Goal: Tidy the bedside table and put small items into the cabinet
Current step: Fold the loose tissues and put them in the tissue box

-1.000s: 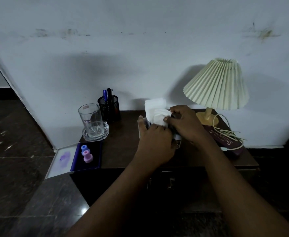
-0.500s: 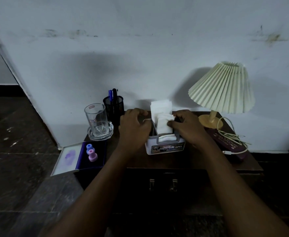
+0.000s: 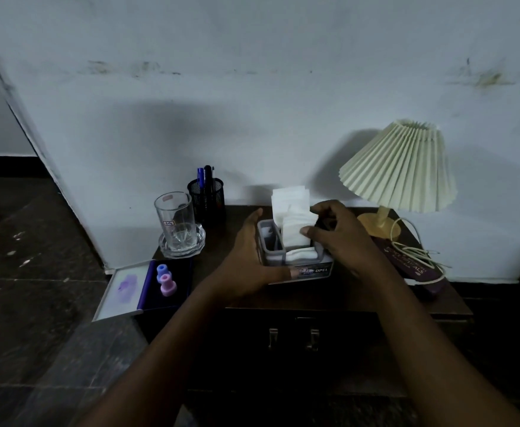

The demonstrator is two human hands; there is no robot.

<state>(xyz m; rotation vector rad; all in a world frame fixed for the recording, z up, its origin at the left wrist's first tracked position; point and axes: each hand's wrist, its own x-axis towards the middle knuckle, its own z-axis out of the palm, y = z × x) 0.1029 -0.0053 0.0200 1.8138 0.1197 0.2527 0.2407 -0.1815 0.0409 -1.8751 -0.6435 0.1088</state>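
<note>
While the right hand (image 3: 342, 238) pinches the tissues (image 3: 294, 234), the left hand (image 3: 246, 260) has uncurled, spread against the organizer (image 3: 317, 270).

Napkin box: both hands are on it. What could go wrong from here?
1. The right hand pinches the napkins standing tall out of the grey box. A tug could spill sheets or tip it, since the left hand only braces its left side.
2. The open blue case overhangs the left edge of the table, close to the left arm. A bump may drop it.
3. The loose lamp cord lies by the right wrist and could snag.
</note>
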